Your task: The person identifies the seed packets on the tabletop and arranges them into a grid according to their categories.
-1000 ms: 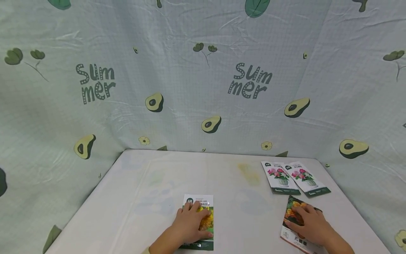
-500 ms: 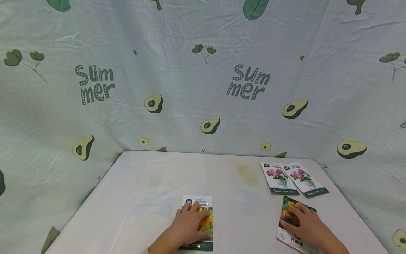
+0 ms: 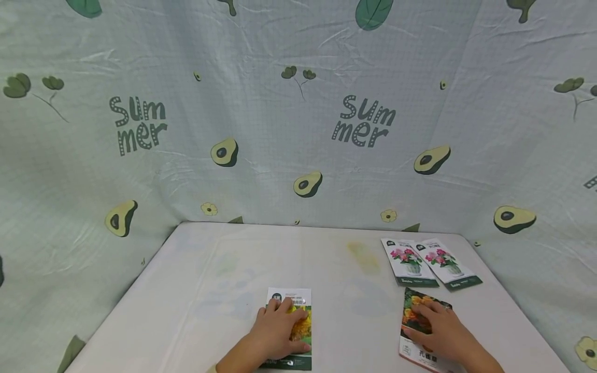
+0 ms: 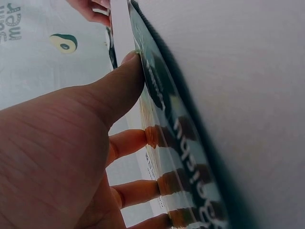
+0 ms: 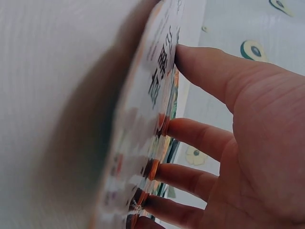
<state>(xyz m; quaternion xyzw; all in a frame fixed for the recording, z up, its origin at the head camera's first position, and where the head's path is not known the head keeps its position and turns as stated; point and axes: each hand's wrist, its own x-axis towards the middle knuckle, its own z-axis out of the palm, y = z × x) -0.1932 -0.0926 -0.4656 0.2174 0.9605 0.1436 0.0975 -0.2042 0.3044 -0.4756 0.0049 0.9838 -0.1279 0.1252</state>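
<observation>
A sunflower seed packet (image 3: 303,328) lies at the near middle of the table, white on top and dark green at the bottom. My left hand (image 3: 278,332) rests on it with fingers spread; in the left wrist view, the thumb and fingertips touch the glossy packet (image 4: 157,86). At the near right is a seed packet with orange flowers (image 3: 416,320), its white end toward me. My right hand (image 3: 444,334) lies over it, covering part of the picture. The right wrist view shows extended fingers with their tips against the packet (image 5: 148,86).
Two matching seed packets with pink potted flowers lie at the back right, the left one (image 3: 410,263) beside the right one (image 3: 449,264). The white table (image 3: 224,311) is backed by an avocado-print curtain (image 3: 261,114).
My right hand has slid left over the table together with the orange-flower packet. The left hand and sunflower packet stay put. The head view has shifted slightly.
</observation>
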